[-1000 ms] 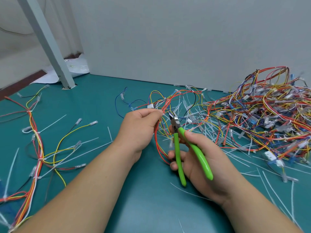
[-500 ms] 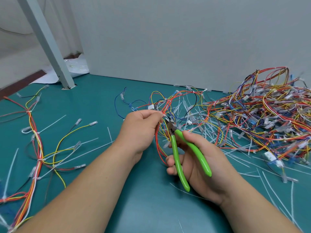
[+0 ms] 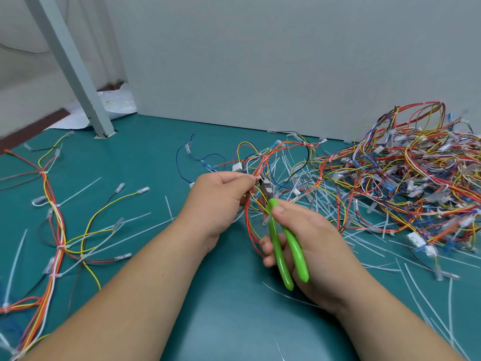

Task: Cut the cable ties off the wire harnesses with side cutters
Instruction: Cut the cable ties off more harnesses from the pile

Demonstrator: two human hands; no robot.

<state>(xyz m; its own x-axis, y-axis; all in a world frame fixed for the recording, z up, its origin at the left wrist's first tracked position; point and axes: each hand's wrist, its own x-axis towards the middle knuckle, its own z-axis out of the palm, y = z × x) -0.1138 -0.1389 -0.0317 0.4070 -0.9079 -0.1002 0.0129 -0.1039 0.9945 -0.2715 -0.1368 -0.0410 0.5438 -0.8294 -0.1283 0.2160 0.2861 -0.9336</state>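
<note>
My L hand [image 3: 221, 196] pinches the harness [image 3: 265, 158] at a cable tie [image 3: 257, 176] just up-left of the side cutters [image 3: 276, 241], nose apparently touching it, my R hand [image 3: 312, 246] squeezing handles narrow.

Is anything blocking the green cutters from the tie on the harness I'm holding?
Nothing visible. The side cutters in the right hand have their tip at the harness, right where the left hand pinches it. The tie itself is too small to see.
</note>
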